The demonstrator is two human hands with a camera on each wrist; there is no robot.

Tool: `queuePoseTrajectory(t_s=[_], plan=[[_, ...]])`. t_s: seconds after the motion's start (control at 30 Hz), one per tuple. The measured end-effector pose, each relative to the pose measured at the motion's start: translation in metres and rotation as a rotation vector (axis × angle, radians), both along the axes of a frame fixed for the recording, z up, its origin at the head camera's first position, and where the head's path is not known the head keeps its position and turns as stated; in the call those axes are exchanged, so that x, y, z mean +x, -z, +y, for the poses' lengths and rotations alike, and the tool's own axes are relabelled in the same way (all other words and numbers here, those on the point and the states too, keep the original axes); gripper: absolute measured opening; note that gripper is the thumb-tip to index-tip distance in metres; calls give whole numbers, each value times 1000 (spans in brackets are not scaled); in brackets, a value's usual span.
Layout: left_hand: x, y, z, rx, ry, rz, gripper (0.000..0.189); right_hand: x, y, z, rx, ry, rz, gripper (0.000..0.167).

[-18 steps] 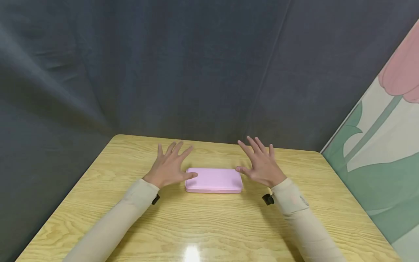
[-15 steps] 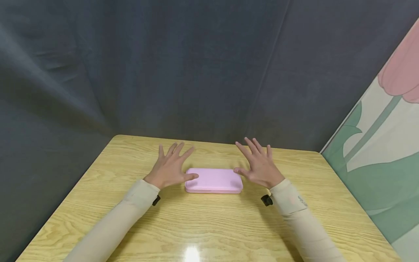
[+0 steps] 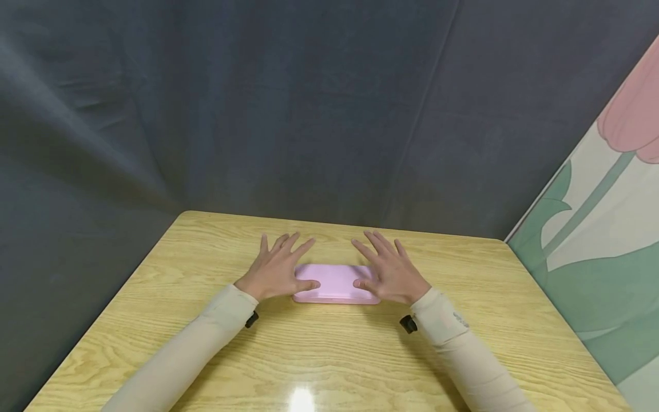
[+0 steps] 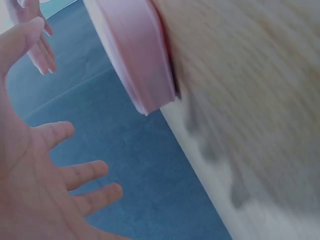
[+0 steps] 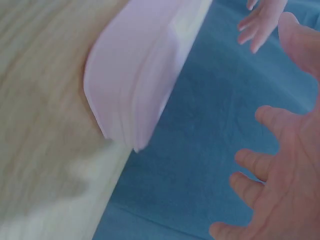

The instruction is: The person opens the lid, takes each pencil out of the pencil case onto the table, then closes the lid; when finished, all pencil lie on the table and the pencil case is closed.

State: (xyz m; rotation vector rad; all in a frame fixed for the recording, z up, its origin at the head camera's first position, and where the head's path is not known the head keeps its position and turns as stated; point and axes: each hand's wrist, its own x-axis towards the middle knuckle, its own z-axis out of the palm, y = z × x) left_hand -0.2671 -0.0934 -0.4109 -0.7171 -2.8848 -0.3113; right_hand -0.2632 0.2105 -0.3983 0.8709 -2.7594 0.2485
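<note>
A flat pink case (image 3: 337, 283) with rounded corners lies closed on the wooden table, its long side toward me. My left hand (image 3: 278, 269) hovers over its left end, fingers spread and thumb stretched across the lid in the head view. Over the right end is my right hand (image 3: 393, 272), also with fingers spread and thumb pointing inward. In the left wrist view the case (image 4: 137, 55) stands apart from the left palm (image 4: 30, 185). The right wrist view likewise shows a gap between the case (image 5: 140, 70) and the right hand (image 5: 285, 170). Neither hand holds anything.
The light wood-grain table (image 3: 329, 355) ends at a dark blue-grey curtain (image 3: 309, 114) behind and to the left. A panel printed with a pink tulip and green leaves (image 3: 607, 257) borders the right side. Dark wrist cameras (image 3: 408, 324) hang under the sleeves.
Both hands have moved inward and slightly nearer to me, so they overlap more of the case in the head view. The right hand has shifted farther. The case has stayed in place.
</note>
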Motion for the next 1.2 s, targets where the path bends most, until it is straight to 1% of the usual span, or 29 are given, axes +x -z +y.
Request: queuePoseTrajectory(t_s=[0.3, 0.53, 0.7, 1.0, 1.2], plan=[[5, 7, 6, 11, 17, -64, 100, 6, 10, -13, 42, -36, -35, 87], [6, 10, 8, 3, 36, -94, 101, 10, 19, -21, 35, -65, -79, 85], [8, 11, 9, -5, 49, -114, 103, 11, 25, -24, 72, -88, -84, 85], [8, 13, 10, -57, 47, -115, 102, 12, 28, -25, 133, -110, -85, 83], [8, 15, 11, -66, 49, -110, 102, 12, 30, -27, 165, -116, -89, 82]])
